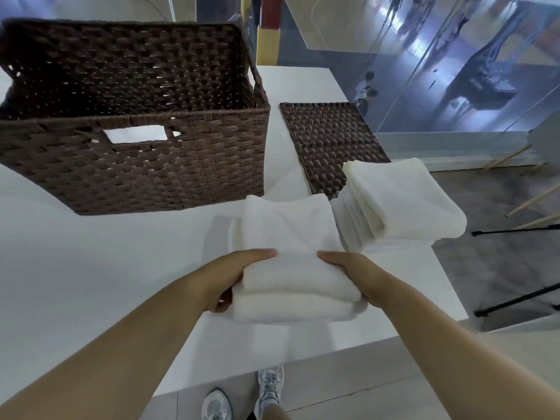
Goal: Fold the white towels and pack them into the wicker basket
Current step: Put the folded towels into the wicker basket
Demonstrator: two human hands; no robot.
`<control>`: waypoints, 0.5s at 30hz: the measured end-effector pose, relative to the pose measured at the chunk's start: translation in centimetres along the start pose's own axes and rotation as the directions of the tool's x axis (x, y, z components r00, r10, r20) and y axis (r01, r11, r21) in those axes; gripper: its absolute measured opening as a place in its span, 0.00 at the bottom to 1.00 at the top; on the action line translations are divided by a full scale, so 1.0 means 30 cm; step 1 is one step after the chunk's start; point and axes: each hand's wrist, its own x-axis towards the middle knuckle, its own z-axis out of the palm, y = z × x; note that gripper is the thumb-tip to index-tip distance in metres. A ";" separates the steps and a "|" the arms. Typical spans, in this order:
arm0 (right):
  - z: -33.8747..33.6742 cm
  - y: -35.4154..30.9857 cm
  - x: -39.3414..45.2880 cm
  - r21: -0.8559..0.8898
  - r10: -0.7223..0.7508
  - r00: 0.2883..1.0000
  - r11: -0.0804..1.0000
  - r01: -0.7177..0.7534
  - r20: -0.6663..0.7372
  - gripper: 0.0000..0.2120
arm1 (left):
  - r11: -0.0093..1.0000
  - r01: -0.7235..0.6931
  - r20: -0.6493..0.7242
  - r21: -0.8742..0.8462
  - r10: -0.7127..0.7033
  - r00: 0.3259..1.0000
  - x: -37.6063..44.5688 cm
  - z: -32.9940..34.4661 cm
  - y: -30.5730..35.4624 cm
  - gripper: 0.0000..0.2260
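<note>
Now the folded towel (295, 286) is between the two hands, just above the near part of the white table (91, 283). It is a thick white bundle with two layers showing at its near edge. The left hand (233, 277) grips its left end: the thumb lies on top and the fingers curl under the bundle. The right hand (353, 275) grasps the right end in the same way, thumb on top, fingers hidden below. Whether the towel touches the table or is lifted a little, I cannot tell.

Just behind it, another white towel (288, 221) lies partly under the held one. To the right, near the table edge, a stack (403, 201) of folded towels sits with its far corner on the flat wicker lid (324, 137).

The basket (136, 165) stands at the far left, well apart from the hands, dark brown, with a handle hole in its near wall. No towel shows inside it.

Below the table edge, two grey shoes (242, 395) stand on the tiled floor.
</note>
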 end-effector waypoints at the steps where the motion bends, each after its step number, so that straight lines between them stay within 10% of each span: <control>1: -0.002 0.007 -0.004 0.011 -0.012 1.000 1.000 0.012 0.001 0.16 | 1.000 -0.028 0.007 -0.004 0.028 1.000 0.000 0.001 -0.001 0.28; 9: -0.012 -0.021 -0.069 0.122 -0.227 0.973 0.968 0.220 0.046 0.13 | 0.946 -0.275 0.126 -0.173 0.298 0.946 -0.073 -0.004 0.043 0.10; 15: -0.014 -0.053 -0.122 0.196 -0.399 0.917 0.899 0.391 -0.002 0.17 | 0.839 -0.536 0.125 -0.090 0.544 0.830 -0.129 -0.027 0.088 0.21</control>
